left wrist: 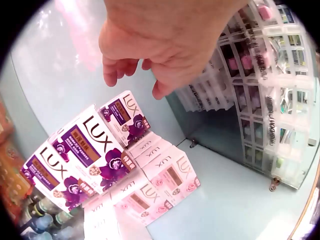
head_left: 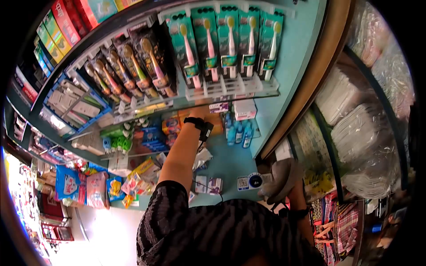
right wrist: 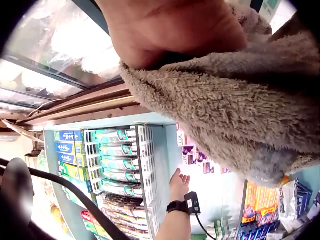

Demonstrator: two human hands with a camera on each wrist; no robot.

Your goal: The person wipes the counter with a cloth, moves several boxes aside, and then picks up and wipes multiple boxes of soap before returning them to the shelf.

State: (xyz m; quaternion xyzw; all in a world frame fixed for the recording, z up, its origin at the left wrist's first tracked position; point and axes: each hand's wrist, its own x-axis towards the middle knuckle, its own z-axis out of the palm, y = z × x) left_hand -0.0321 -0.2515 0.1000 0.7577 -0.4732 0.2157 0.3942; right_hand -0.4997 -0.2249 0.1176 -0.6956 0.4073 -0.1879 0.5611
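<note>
My left hand (left wrist: 155, 45) reaches in under the upper shelf, its fingers loosely bent with nothing between them. Just below the fingertips in the left wrist view stand purple-and-white LUX soap boxes (left wrist: 95, 150). Pink-and-white LUX soap boxes (left wrist: 170, 180) are packed in rows beside them. In the head view the shelf and its stock partly hide this hand. My right hand (right wrist: 175, 30) grips a fuzzy grey-brown cloth (right wrist: 220, 105), bunched and hanging from it. The cloth (head_left: 282, 177) is low at the right in the head view, covering most of that hand.
Toothbrush packs (head_left: 230, 44) stand in clear racks on the glass shelf (head_left: 222, 99) above my left forearm. Small blue bottles (head_left: 242, 135) stand right of the forearm. A wooden post (head_left: 306, 102) borders the shelves, with plastic-wrapped bundles (head_left: 361, 137) beyond it.
</note>
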